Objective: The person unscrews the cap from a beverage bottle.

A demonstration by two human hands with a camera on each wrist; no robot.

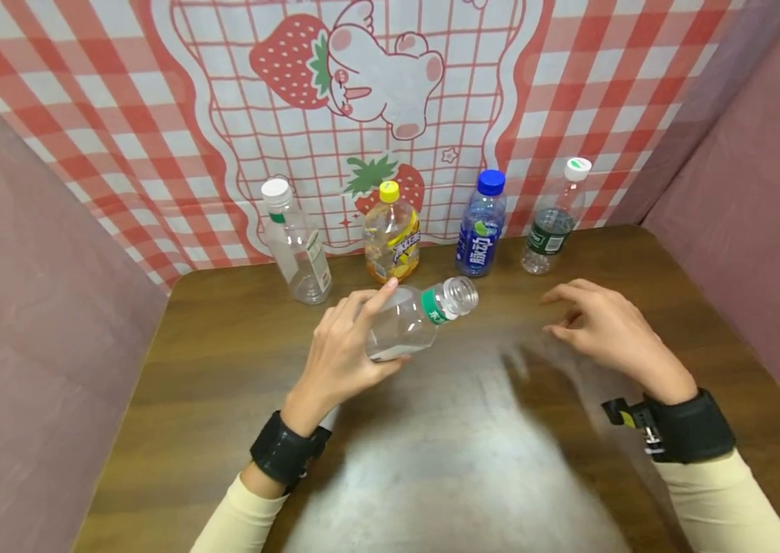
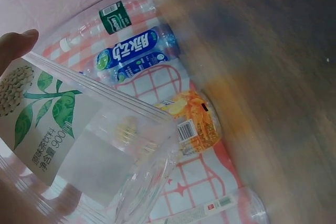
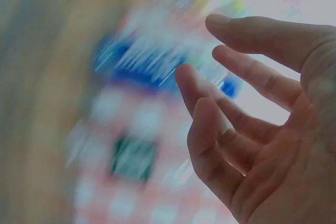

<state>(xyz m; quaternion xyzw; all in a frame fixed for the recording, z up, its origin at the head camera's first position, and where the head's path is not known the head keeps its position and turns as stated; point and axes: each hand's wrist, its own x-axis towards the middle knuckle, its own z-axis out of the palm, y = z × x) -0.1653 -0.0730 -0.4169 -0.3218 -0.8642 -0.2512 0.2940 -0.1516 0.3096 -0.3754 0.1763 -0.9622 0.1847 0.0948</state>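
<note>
So the left hand [image 1: 341, 353] is wrapping firmly around the body of a clear open-mouthed bottle [image 1: 399, 322], forearm slanting in from 7 o'clock, and the bottle is tilting with its neck pointing between 2 and 3. The right hand [image 1: 604, 326] is hovering at 3 o'clock from it, fingers loosely bent and spread away from the thumb. At the back of the wooden table [image 1: 210, 399], a white-capped bottle [image 1: 296, 253] is standing at 10 o'clock from the held one, a yellow-capped bottle [image 1: 390, 238] at 12, a blue-capped bottle [image 1: 479, 238] between 1 and 2, and a green-labelled bottle [image 1: 550, 230] at 2. The left wrist cam is showing the held bottle's leafy label [image 2: 42, 124], which the head view is mostly missing; only the head view is catching the mouth [image 1: 462, 296]. Right wrist cam's background is blurring badly, but it's showing the palm side, which the head cam isn't.
</note>
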